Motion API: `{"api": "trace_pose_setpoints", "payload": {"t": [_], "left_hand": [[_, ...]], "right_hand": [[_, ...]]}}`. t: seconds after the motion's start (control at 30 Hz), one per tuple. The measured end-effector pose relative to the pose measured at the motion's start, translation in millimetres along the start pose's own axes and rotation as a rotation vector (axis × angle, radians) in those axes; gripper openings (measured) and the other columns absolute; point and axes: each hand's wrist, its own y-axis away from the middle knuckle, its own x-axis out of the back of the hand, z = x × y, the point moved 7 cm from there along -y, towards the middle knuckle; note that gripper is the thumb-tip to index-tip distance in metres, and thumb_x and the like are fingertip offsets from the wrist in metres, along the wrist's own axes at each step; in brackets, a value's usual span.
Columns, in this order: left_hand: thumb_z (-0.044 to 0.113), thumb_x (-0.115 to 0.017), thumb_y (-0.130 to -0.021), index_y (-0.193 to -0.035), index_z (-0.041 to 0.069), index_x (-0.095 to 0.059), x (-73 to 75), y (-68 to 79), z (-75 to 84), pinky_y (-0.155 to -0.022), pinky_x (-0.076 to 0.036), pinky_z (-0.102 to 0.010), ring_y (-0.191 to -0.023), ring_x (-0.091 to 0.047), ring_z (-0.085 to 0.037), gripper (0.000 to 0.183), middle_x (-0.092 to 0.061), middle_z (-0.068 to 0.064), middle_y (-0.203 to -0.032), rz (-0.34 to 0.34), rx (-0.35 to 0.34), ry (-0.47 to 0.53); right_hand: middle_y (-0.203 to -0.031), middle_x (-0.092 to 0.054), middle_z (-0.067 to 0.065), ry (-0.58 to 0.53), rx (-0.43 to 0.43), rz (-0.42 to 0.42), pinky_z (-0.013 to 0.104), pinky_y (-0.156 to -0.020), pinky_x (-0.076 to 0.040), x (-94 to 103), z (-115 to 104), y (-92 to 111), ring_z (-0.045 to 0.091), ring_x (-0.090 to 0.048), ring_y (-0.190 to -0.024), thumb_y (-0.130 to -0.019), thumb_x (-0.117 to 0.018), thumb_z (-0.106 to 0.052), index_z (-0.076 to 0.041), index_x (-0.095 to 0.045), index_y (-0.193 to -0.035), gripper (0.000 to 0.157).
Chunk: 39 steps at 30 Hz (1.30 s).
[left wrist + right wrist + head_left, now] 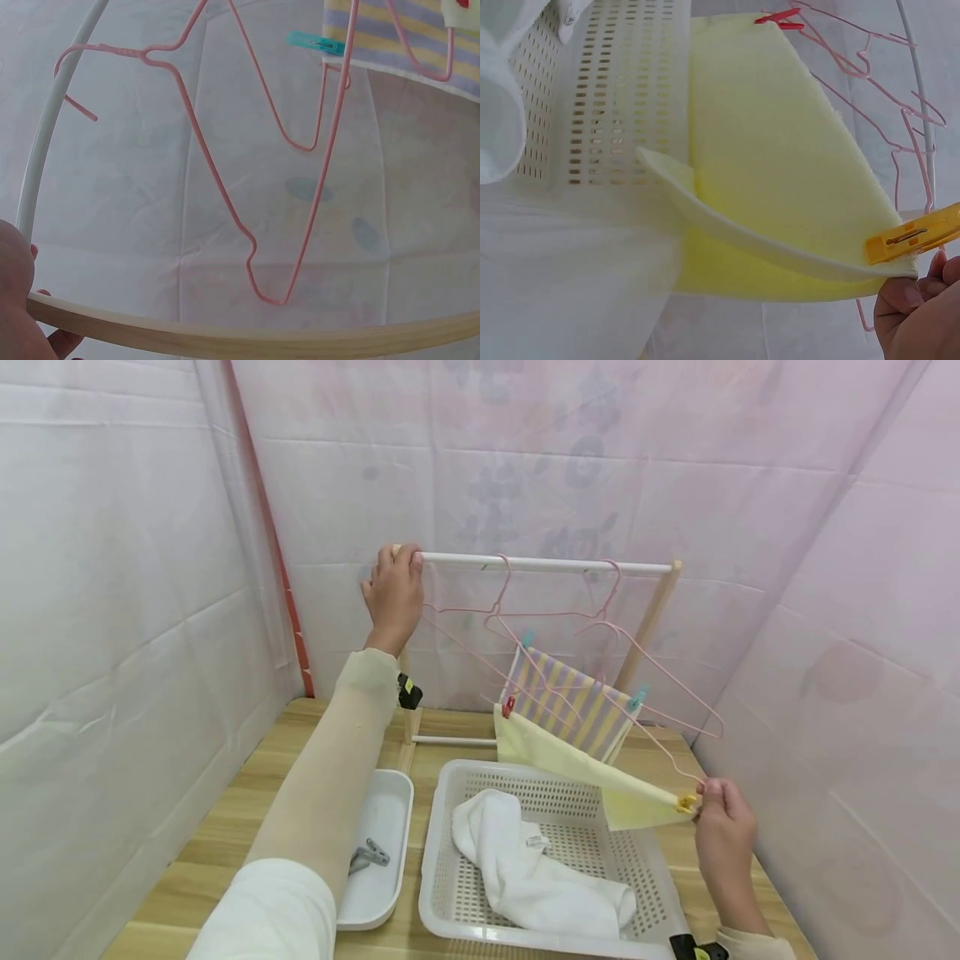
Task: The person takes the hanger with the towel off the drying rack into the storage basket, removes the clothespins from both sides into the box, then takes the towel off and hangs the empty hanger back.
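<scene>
The left arm's beige sleeve (322, 785) covers part of the shallow white tray (378, 893) and of the grey clothespins (377, 851) inside. The left hand (396, 596) hides one upper corner of the wood-and-white rack (457, 558). The pale yellow cloth (558, 756) hides part of the purple-and-yellow striped cloth (595, 718). The crumpled white cloth's (510, 860) label (537, 842) is too small to read. The right wrist view cuts off the right hand (922, 315).

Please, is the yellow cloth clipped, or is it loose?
Clipped: a red clip grips one end of the yellow cloth, and a yellow clip grips the other, beside the right hand.
</scene>
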Motion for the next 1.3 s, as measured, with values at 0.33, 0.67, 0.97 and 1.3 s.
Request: {"api": "trace_pose_setpoints", "payload": {"t": [0.33, 0.67, 0.97, 1.3], "left_hand": [[0.048, -0.028, -0.109, -0.141, 0.028, -0.052, -3.0, -1.8, -2.9, -0.103, -0.029, -0.049, -0.131, -0.044, -0.024, 0.044, -0.038, -0.001, -0.154, -0.011, 0.010, 0.008], [0.050, -0.027, -0.108, -0.141, 0.028, -0.052, -2.1, -1.8, -4.2, -0.104, -0.030, -0.050, -0.132, -0.045, -0.025, 0.046, -0.038, -0.001, -0.155, -0.004, 0.010, 0.005], [0.048, -0.028, -0.109, -0.140, 0.027, -0.052, -0.4, -0.8, -3.3, -0.101, -0.030, -0.049, -0.131, -0.045, -0.025, 0.044, -0.038, -0.001, -0.154, -0.006, -0.004, 0.019], [0.043, -0.035, -0.109, -0.156, 0.034, -0.033, -3.6, 2.0, -6.6, -0.111, -0.029, -0.050, -0.144, -0.038, -0.025, 0.048, -0.023, -0.004, -0.164, -0.029, -0.012, 0.077]], "right_hand": [[-0.087, -0.055, -0.014, 0.023, -0.067, -0.030, 0.011, -0.063, -0.048, 11.5, 1, 5, 0.001, -0.052, -0.075, -0.109, -0.039, -0.026, -0.003, -0.059, -0.100, 0.032], [-0.085, -0.056, -0.013, -0.002, -0.120, -0.033, 0.012, -0.063, -0.049, 18.7, 12, 13, 0.005, -0.050, -0.073, -0.109, -0.041, -0.023, -0.002, -0.055, -0.089, 0.032], [-0.084, -0.054, -0.014, -0.009, -0.180, -0.024, 0.013, -0.063, -0.048, 29.7, 25, 23, 0.004, -0.052, -0.072, -0.109, -0.041, -0.021, -0.005, -0.056, -0.086, 0.032], [-0.083, -0.057, -0.017, -0.081, -0.261, 0.009, 0.012, -0.062, -0.047, 43.2, 40, 37, 0.003, -0.053, -0.072, -0.108, -0.043, -0.020, -0.006, -0.059, -0.086, 0.031]]}}
